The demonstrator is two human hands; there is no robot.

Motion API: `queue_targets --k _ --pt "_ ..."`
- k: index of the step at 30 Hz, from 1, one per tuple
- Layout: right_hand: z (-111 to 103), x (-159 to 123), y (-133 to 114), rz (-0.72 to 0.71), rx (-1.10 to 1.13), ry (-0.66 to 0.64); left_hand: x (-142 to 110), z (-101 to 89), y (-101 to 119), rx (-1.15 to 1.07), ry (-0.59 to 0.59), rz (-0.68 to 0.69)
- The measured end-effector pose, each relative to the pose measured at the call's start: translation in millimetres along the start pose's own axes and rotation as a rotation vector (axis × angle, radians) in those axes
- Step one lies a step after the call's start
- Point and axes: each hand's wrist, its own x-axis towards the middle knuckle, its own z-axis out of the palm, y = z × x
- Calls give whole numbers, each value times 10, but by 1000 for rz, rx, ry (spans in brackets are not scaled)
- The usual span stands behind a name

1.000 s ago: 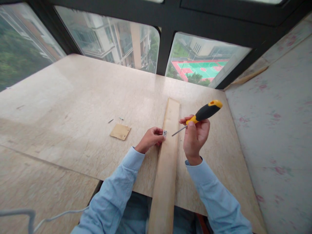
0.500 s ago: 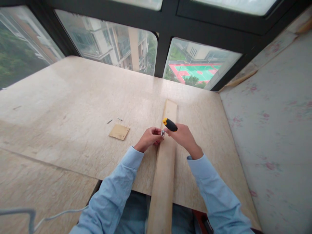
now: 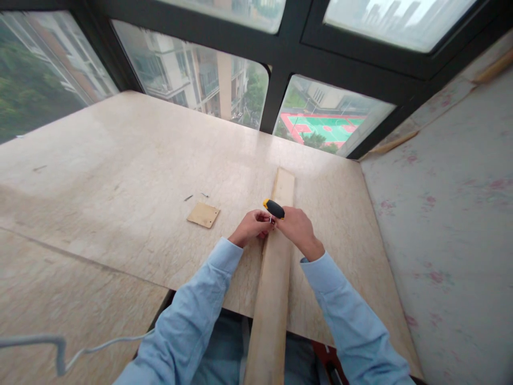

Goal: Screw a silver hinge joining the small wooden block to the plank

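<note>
A long pale wooden board point(image 3: 274, 278) lies lengthwise in front of me, its near end jutting past the table edge. My right hand point(image 3: 297, 230) is closed around a screwdriver point(image 3: 276, 209) with a black and yellow handle; the handle tilts up to the left. At the board's left edge, my left hand point(image 3: 251, 229) pinches a small shiny metal piece point(image 3: 271, 220), mostly covered by fingers, so its kind is unclear. The screwdriver's tip is hidden between both hands. Left of the hands rests a thin square wooden plate point(image 3: 203, 215) with small holes.
Two small thin metal bits, one a dark sliver point(image 3: 188, 198) and the other a small screw-like piece point(image 3: 204, 195), lie behind the plate on the marbled table point(image 3: 132, 176). A grey cable point(image 3: 100, 342) runs at lower left. Windows stand behind, a papered wall point(image 3: 444, 230) at right.
My right hand has moved slightly closer to my left, and the screwdriver handle has tipped further left. The metal piece is now more covered. The whole view has shifted a little.
</note>
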Motion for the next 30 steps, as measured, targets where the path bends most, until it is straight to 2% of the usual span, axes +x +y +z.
queue_targets --k 6,15,19,25,27,30 --pt "-30 11 5 -34 -9 -33 12 5 -15 -11 14 16" --pt "-38 10 63 -140 52 24 25 4 -39 -9 10 30" --pt "-93 23 120 -143 134 128 39 8 -35 -6 25 -3" --pt "-299 65 165 -161 282 248 23 16 8 17 44 -44" --pt "-340 113 125 -173 324 239 15 13 14 19 41 -47" --pt "-343 256 -10 -154 422 90 14 5 5 25 42 -44"
